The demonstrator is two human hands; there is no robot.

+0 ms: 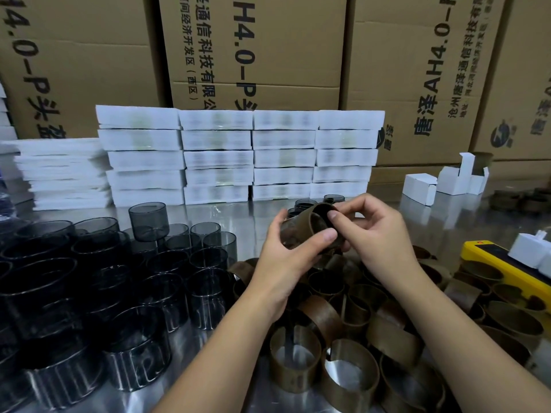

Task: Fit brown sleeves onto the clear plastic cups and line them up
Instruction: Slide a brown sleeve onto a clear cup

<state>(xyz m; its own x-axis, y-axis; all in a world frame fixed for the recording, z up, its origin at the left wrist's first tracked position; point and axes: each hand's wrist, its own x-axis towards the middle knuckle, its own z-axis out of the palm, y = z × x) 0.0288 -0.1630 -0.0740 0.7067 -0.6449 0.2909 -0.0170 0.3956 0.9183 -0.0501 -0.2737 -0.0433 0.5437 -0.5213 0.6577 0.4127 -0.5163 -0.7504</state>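
Between both hands, left hand (286,248) and right hand (375,234) grip a sleeved cup (310,229).

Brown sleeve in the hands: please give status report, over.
Left hand grips brown cylindrical sleeve, right hand pinches its rim. Cup inside not clearly visible. Nothing between hands; loose sleeve pile below, smoky clear cups at left.

Brown cardboard cartons (283,49), printed in black, are stacked along the back. White wrapped packs (238,156) are stacked in four columns, five high, on the steel bench (202,211). Flat white sheets (62,174) are piled at left. Small white boxes (420,187) are grouped at right, one flap raised. A yellow device (504,269) is cut off by the right edge.
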